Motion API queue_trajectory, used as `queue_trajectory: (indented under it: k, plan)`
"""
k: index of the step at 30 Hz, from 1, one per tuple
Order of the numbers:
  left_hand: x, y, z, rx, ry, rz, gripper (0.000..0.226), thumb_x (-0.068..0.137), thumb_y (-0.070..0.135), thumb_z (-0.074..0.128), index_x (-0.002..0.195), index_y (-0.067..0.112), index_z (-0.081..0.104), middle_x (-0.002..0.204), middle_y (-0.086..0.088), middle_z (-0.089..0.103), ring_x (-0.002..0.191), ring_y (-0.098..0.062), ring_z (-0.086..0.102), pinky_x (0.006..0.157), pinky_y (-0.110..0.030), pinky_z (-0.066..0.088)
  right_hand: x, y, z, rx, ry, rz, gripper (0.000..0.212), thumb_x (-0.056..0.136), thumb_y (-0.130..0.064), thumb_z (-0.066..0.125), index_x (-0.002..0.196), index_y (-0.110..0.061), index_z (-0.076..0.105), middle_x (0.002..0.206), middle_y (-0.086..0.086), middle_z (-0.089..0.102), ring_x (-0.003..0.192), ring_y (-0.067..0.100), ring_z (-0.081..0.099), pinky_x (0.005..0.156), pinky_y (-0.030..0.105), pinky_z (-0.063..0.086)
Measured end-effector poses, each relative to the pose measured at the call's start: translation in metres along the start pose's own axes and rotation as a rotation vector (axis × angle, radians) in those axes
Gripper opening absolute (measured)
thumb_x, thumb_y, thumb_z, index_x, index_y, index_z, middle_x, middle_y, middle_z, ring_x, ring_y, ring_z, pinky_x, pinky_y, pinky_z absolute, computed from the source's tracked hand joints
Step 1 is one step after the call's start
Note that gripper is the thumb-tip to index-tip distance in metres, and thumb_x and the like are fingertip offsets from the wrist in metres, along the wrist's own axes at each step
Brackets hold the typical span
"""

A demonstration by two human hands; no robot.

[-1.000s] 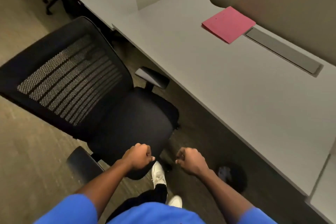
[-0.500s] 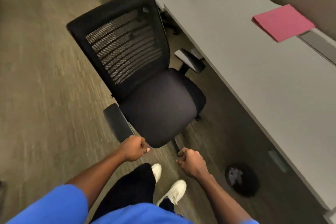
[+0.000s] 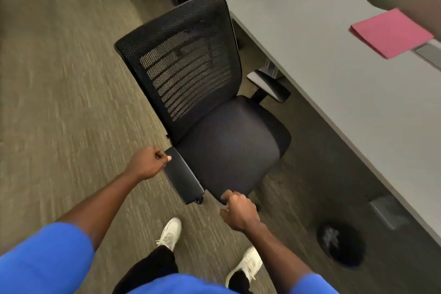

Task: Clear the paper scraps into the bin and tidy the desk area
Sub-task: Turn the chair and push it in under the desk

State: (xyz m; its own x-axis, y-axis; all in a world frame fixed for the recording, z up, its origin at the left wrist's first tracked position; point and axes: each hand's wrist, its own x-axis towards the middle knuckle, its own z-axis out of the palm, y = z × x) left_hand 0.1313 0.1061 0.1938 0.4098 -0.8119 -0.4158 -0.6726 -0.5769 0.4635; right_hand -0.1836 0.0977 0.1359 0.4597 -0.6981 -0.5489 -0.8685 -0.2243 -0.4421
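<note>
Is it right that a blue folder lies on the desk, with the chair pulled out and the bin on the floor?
Not quite: the folder on the desk is pink, as the head view shows. The chair is pulled out and the bin sits on the floor.

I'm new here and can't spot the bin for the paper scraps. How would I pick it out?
Start at the long grey desk on the right and look down to the carpet beside its near edge. The bin is there, to the right of the black mesh chair. It is small, round and black, open-topped, with pale crumpled scraps inside.
</note>
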Motion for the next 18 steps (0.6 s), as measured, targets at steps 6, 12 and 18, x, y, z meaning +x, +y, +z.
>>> queue_trajectory:
  k: [6, 12, 18]
  plan:
    - [0.069, -0.030, -0.068, -0.069, 0.011, 0.080, 0.029, 0.095, 0.035, 0.077, 0.087, 0.008, 0.071, 0.081, -0.010, 0.079, 0.080, -0.031, 0.078, 0.083, -0.050, 0.062, 0.054, -0.085, 0.016, 0.016, 0.056, 0.026, 0.039, 0.092, -0.040, 0.064, 0.127, -0.025, 0.057, 0.129, 0.007, 0.065, 0.118, 0.036, 0.065, 0.092, 0.045, 0.053]
    - [0.117, -0.039, -0.119, -0.172, 0.046, 0.124, 0.065, 0.077, 0.062, 0.086, 0.118, 0.016, 0.065, 0.106, 0.000, 0.074, 0.097, -0.019, 0.074, 0.088, -0.040, 0.060, 0.091, -0.145, 0.039, 0.024, 0.133, 0.089, 0.056, 0.092, -0.043, 0.067, 0.139, -0.020, 0.050, 0.137, 0.009, 0.057, 0.128, 0.034, 0.056, 0.099, 0.052, 0.055]
    - [0.156, -0.013, -0.161, -0.376, -0.024, 0.204, 0.096, 0.061, 0.080, 0.084, 0.131, 0.020, 0.058, 0.124, 0.006, 0.073, 0.116, -0.013, 0.071, 0.105, -0.043, 0.058, 0.117, -0.166, 0.053, -0.080, 0.174, 0.141, 0.074, 0.087, -0.051, 0.072, 0.145, -0.015, 0.042, 0.138, 0.013, 0.053, 0.126, 0.035, 0.053, 0.104, 0.050, 0.050]
